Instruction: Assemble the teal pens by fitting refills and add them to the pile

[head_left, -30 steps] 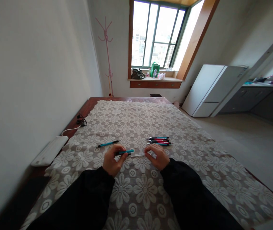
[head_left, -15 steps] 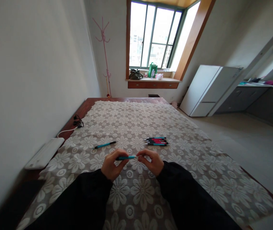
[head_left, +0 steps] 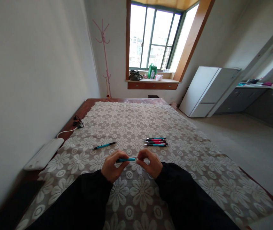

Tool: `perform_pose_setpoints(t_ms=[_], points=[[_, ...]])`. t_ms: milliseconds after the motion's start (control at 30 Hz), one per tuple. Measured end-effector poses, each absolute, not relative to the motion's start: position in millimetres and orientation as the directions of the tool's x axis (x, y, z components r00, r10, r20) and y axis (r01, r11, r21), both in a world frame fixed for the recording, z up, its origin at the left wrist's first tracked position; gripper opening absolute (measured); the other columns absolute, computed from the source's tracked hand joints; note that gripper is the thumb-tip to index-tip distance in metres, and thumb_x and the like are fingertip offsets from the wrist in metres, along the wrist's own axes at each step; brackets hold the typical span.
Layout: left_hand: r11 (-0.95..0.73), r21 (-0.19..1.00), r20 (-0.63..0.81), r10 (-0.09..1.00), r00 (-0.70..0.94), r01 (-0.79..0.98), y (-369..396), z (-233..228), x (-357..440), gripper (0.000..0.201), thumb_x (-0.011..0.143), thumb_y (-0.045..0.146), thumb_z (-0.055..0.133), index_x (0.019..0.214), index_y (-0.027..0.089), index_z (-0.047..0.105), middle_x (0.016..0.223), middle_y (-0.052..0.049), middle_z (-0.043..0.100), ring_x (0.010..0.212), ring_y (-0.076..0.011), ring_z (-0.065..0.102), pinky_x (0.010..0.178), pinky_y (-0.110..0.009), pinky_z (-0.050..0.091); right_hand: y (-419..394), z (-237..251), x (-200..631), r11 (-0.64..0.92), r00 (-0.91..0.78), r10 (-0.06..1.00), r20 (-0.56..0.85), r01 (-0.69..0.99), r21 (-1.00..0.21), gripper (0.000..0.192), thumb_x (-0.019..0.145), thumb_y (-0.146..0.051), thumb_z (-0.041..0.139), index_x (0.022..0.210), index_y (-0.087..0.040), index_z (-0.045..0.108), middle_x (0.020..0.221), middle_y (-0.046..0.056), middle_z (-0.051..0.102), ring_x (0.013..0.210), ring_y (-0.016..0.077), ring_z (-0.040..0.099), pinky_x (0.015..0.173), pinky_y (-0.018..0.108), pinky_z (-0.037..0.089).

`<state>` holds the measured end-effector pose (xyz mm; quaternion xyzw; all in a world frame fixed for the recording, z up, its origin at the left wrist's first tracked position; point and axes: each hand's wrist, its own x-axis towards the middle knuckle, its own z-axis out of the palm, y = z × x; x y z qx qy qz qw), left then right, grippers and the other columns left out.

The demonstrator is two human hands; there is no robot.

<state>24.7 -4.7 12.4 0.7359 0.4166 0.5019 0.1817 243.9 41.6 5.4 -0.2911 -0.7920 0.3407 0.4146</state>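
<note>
One slim teal pen [head_left: 126, 159] with dark grip, level, left hand [head_left: 112, 168] and right hand [head_left: 150, 163] pinching its ends

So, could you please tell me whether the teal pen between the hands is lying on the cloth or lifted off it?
Lifted: the teal pen is level, left hand pinching one end, right hand the other.

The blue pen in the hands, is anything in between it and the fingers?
Nothing visible is. The left hand grips the blue pen by its barrel, and the right hand pinches its other end, skin straight on the pen.
</note>
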Motion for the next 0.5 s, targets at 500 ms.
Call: perform_pose_setpoints(t_ms=[500], points=[[-0.565, 0.700, 0.523, 0.822, 0.225, 0.438, -5.6, 9.4, 23.8, 0.009, 0.089, 0.023, 0.066, 0.098, 0.022, 0.065, 0.091, -0.002, 0.072, 0.084, -0.0164, 0.069, 0.075, -0.028, 0.054, 39.7, 4.0, 242.0, 0.612, -0.506, 0.728, 0.463, 0.173, -0.772, 0.017, 0.088, -0.036, 0.070, 0.086, -0.021, 0.063, 0.073, 0.000, 0.067, 0.064, 0.0153, 0.063, 0.063, 0.027, 0.050]])
